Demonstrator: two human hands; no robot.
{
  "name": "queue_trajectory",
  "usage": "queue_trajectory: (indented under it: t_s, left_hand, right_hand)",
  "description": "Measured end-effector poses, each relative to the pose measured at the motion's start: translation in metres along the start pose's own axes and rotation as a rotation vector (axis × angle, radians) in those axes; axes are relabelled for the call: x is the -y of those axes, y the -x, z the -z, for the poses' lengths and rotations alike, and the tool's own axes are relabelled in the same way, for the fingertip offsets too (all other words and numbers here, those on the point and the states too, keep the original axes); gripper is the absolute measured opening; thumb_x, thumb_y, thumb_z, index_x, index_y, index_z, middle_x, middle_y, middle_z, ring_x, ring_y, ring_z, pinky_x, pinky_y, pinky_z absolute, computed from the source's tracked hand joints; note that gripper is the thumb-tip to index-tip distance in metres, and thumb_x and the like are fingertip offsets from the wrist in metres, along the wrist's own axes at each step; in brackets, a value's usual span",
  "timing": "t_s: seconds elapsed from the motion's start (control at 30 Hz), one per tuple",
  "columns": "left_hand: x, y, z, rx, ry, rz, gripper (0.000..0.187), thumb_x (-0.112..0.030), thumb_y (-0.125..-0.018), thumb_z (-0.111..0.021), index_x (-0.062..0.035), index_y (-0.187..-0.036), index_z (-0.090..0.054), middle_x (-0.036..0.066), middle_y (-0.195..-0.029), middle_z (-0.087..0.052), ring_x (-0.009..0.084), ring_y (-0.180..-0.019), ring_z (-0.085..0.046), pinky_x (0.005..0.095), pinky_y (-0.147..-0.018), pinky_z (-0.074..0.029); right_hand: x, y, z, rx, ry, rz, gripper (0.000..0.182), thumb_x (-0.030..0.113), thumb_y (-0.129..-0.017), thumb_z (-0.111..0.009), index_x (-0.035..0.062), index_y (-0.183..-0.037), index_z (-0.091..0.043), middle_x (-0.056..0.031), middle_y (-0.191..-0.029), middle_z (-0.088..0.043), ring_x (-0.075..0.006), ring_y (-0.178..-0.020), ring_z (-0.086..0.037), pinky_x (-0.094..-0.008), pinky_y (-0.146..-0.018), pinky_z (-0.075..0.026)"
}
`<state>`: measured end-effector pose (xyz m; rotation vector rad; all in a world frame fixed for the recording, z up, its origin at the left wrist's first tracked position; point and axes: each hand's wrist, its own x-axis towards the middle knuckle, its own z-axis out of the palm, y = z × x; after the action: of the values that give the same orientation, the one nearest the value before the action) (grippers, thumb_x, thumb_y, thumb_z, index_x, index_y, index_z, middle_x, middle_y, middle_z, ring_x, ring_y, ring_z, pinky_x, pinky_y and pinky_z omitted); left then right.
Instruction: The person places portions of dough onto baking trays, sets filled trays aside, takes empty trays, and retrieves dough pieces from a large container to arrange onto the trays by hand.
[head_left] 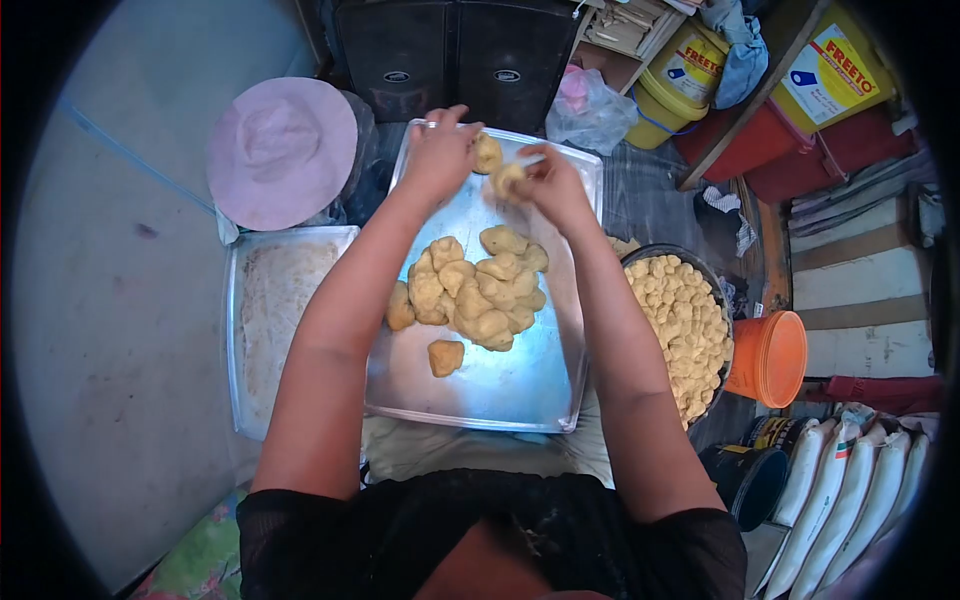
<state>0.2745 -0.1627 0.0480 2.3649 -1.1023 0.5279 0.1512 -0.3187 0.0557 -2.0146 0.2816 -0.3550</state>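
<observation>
A metal tray lies in front of me with a heap of yellowish dough pieces in its middle. A separate browner lump sits nearer to me. At the tray's far edge my left hand has its fingers stretched out, a ring on one of them, right beside a round dough ball. My right hand is closed on a piece of dough, slightly smeared by motion, just nearer to me than that ball.
A round dark-rimmed basin full of small dough pieces stands at right, with an orange bucket beside it. On the left are a second metal tray and a pink hat. Black speakers stand behind the tray.
</observation>
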Motion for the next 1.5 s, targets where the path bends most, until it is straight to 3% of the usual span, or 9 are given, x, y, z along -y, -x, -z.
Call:
queue_trajectory:
  t_s: [0.27, 0.4, 0.7, 0.8, 0.93, 1.2, 1.27, 1.4, 1.5]
  left_hand:
    - [-0.017, -0.010, 0.005, 0.363, -0.053, 0.019, 0.029, -0.016, -0.079, -0.063, -0.0157, -0.105, -0.075, 0.002, -0.116, -0.067, 0.0234, -0.115, -0.056, 0.0472, -0.097, -0.030]
    - [-0.037, -0.012, -0.006, 0.181, 0.000, -0.104, 0.024, -0.023, -0.079, -0.066, -0.0156, -0.101, -0.075, 0.002, -0.107, -0.068, 0.0231, -0.111, -0.057, 0.0497, -0.098, -0.029]
    - [-0.060, -0.017, -0.025, 0.317, -0.125, -0.245, 0.023, -0.030, -0.083, -0.066, -0.0126, -0.096, -0.073, 0.008, -0.095, -0.069, 0.0255, -0.105, -0.060, 0.0501, -0.098, -0.029]
    - [-0.056, 0.002, -0.005, 0.160, 0.060, -0.197, 0.027, -0.030, -0.084, -0.065, -0.0085, -0.100, -0.071, 0.011, -0.098, -0.068, 0.0309, -0.104, -0.060, 0.0479, -0.095, -0.036]
    - [-0.051, 0.048, 0.070, 0.647, 0.074, 0.051, 0.036, -0.032, -0.086, -0.066, -0.0032, -0.107, -0.068, 0.018, -0.103, -0.064, 0.0367, -0.101, -0.060, 0.0445, -0.084, -0.049]
    - [-0.022, 0.116, 0.099, 0.820, 0.594, 0.247, 0.033, -0.019, -0.082, -0.074, -0.0010, -0.109, -0.069, 0.014, -0.097, -0.070, 0.0230, -0.093, -0.066, 0.0340, -0.084, -0.051]
    - [0.000, 0.117, 0.080, 0.669, 0.785, 0.417, 0.028, -0.014, -0.084, -0.074, -0.0018, -0.108, -0.070, 0.009, -0.093, -0.071, 0.0112, -0.089, -0.063, 0.0303, -0.080, -0.051]
    - [-0.002, 0.081, 0.069, 0.125, 0.415, 0.319, 0.029, -0.012, -0.083, -0.071, -0.0006, -0.110, -0.069, 0.014, -0.104, -0.069, 0.0246, -0.095, -0.066, 0.0338, -0.084, -0.051]
    - [0.008, 0.079, 0.043, 0.097, 0.332, 0.212, 0.029, -0.011, -0.083, -0.068, -0.0013, -0.111, -0.069, 0.018, -0.112, -0.065, 0.0339, -0.099, -0.064, 0.0394, -0.087, -0.050]
  right_hand:
    - [0.011, 0.011, 0.007, -0.232, 0.463, 0.116, 0.030, 0.026, -0.078, -0.076, 0.0038, -0.095, -0.065, -0.0170, -0.104, -0.065, -0.0358, -0.098, -0.063, -0.0409, -0.084, -0.050]
    - [-0.006, 0.053, 0.005, 0.412, 0.193, 0.142, 0.027, 0.016, -0.074, -0.072, 0.0033, -0.098, -0.068, -0.0134, -0.098, -0.066, -0.0266, -0.089, -0.065, -0.0364, -0.080, -0.052]
    - [-0.051, 0.012, 0.041, -0.382, 0.327, 0.035, 0.027, 0.012, -0.076, -0.071, 0.0028, -0.101, -0.071, -0.0158, -0.096, -0.066, -0.0285, -0.081, -0.067, -0.0377, -0.074, -0.053]
    - [-0.052, 0.013, 0.039, -0.314, 0.520, 0.103, 0.029, 0.014, -0.081, -0.069, 0.0039, -0.107, -0.070, -0.0175, -0.103, -0.064, -0.0351, -0.090, -0.065, -0.0413, -0.079, -0.053]
    - [-0.010, 0.040, 0.041, -0.292, 0.460, 0.076, 0.037, 0.019, -0.083, -0.069, 0.0064, -0.118, -0.065, -0.0156, -0.103, -0.063, -0.0355, -0.093, -0.064, -0.0427, -0.080, -0.052]
    - [-0.003, 0.085, -0.008, 0.543, 0.075, 0.176, 0.038, 0.016, -0.075, -0.075, 0.0045, -0.110, -0.066, -0.0090, -0.089, -0.064, -0.0179, -0.077, -0.063, -0.0298, -0.071, -0.052]
    - [-0.004, 0.074, -0.011, 0.479, -0.136, -0.025, 0.030, 0.017, -0.073, -0.073, 0.0032, -0.100, -0.068, -0.0109, -0.080, -0.065, -0.0194, -0.072, -0.064, -0.0311, -0.069, -0.052]
    - [0.017, 0.051, -0.039, -0.122, -0.040, 0.012, 0.031, 0.021, -0.079, -0.071, 0.0053, -0.105, -0.066, -0.0158, -0.080, -0.068, -0.0286, -0.074, -0.067, -0.0388, -0.068, -0.052]
    - [0.028, 0.051, -0.045, 0.120, 0.364, 0.057, 0.028, 0.025, -0.085, -0.066, 0.0058, -0.105, -0.066, -0.0186, -0.085, -0.069, -0.0343, -0.079, -0.067, -0.0431, -0.072, -0.052]
